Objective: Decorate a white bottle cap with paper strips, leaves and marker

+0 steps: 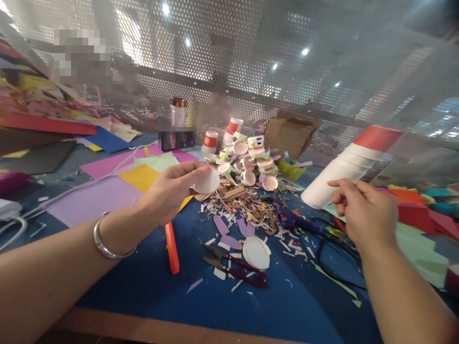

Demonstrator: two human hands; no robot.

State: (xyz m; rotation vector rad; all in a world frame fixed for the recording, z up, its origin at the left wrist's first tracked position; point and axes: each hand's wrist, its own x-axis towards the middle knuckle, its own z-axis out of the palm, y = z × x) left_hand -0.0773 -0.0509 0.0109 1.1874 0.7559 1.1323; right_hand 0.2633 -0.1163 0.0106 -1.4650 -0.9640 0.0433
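My left hand (172,191) is raised over the blue table (150,286) and pinches a small white paper disc (207,181) between thumb and fingers. My right hand (362,210) hovers at the right with fingers curled together, close to a tilted stack of red-rimmed white paper cups (347,167); I cannot make out anything in it. Below my hands lie a white cup-bottom disc (256,252), small dark red scissors (236,267) and an orange stick (172,248). A silver bangle sits on my left wrist.
A heap of finished round paper pieces (251,165) and paper scraps (247,205) fills the table's middle. A blue glue gun (290,219) with a black cord lies right of it. Coloured paper sheets (107,191) cover the left and right. A jar (178,112), a phone and a perforated screen stand behind.
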